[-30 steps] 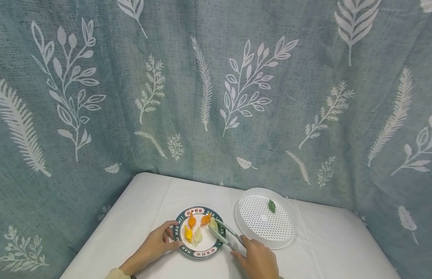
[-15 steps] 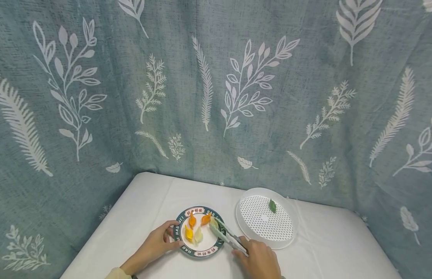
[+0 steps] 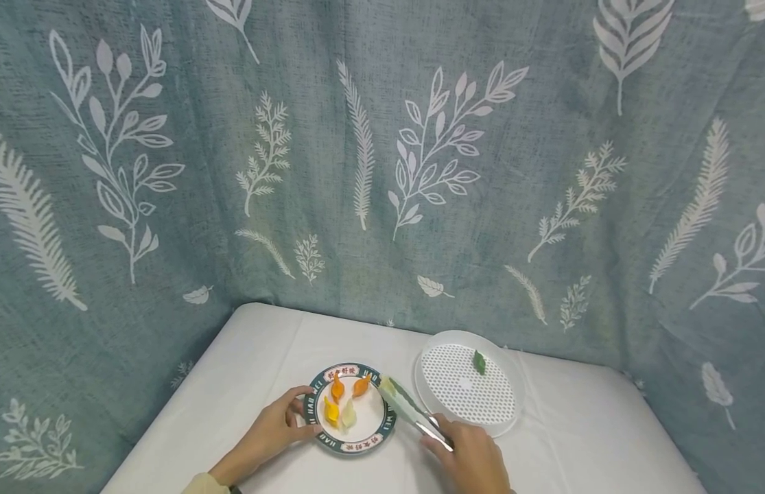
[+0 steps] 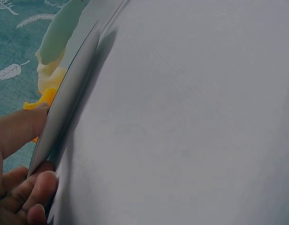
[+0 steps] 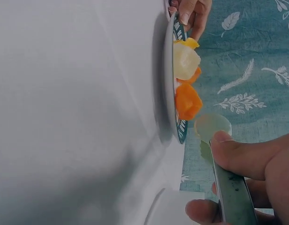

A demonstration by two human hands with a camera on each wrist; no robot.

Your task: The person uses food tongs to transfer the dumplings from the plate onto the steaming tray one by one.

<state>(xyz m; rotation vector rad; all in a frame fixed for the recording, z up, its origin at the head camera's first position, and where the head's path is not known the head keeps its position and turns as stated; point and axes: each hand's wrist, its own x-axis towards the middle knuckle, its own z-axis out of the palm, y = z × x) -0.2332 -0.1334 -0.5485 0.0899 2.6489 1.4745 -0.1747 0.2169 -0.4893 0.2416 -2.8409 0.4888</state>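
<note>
My left hand (image 3: 272, 431) grips the left rim of a green-and-white plate (image 3: 381, 433), thumb on top and fingers curled beneath in the left wrist view. On the plate lie two orange dumpling-like pieces (image 3: 337, 389), a yellow one (image 3: 331, 413) and a pale cream one (image 3: 348, 416). In my right hand (image 3: 473, 454) is a pair of tongs (image 3: 413, 410) with pale green tips. Between those tips, above the plate's right rim, sits a pale yellow-green piece (image 3: 389, 385), mostly covered by them. The right wrist view shows it raised off the plate.
A white round tray (image 3: 462, 368) with a perforated bottom stands right of the plate. One green leaf-shaped piece (image 3: 479, 363) lies in it. White cloth (image 3: 271, 343) covers the table, and a patterned blue-green curtain (image 3: 333, 171) hangs behind and at both sides.
The tongs, squeezed closer together, have lifted the pale yellow-green piece off the plate and moved slightly up and right. The left hand still holds the plate's rim.
</note>
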